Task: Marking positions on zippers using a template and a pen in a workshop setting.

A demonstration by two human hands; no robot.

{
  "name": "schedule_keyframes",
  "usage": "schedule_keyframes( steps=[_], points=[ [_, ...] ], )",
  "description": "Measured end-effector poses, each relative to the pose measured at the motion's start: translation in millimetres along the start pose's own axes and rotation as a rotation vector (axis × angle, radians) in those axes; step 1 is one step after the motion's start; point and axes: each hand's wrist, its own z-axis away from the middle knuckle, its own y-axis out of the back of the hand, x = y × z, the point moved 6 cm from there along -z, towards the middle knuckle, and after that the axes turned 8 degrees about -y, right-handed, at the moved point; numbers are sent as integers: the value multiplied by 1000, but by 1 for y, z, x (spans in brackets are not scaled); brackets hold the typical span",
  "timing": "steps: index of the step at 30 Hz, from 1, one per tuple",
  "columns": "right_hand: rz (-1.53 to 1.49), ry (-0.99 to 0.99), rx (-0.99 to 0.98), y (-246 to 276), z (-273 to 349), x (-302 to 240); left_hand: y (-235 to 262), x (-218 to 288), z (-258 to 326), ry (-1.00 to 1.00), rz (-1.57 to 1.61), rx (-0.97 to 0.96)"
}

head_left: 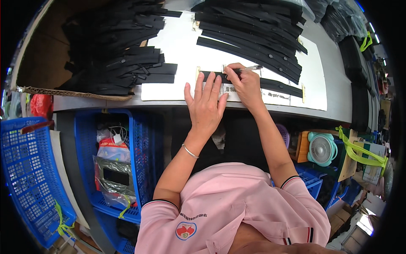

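Baskets of perforated blue plastic [31, 169] stand on the left, one at the outer edge and one under the table [337, 84]; the latter holds plastic-wrapped packages and a white plug with its cord. Between them and higher up, a red plastic bag [41, 106] shows beside the table. On the tabletop, a cardboard box [72, 93] carries a loose heap of black strips [127, 59], some overhanging its right side onto a white board [167, 91]. Left hand [206, 99] lies palm down on the board, fingers straight and slightly apart, grasping nothing; its fingertips rest on a single black strip [279, 86] near that strip's left end. The strip runs rightward across the board, beneath both hands, above dark handwritten marks. Right hand [248, 86] is closed around a pen [252, 68], thumb and fingers pinched together over the strip; the pen's tip is hidden. Beyond the hands, more black strips [253, 34] lie stacked side by side. Farther right, below table level, sits a turquoise fan [322, 149] near yellow-green ribbon [363, 150].
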Motion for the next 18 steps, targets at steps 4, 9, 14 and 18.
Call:
schedule_keyframes(
  steps=[4, 9, 14, 18],
  points=[
    [-40, 5, 37, 3, 2, 0, -1, 0, 1, -4, -13, -10],
    [-185, 18, -86, 1, 5, -2, -3, 0, 1, -8, -34, -18],
    [-102, 23, -86, 2, 5, -3, -3, 1, 0, -11, -36, -14],
    [-43, 70, -96, 0, 4, 5, -3, 2, -1, -13, -49, -27]
  ],
)
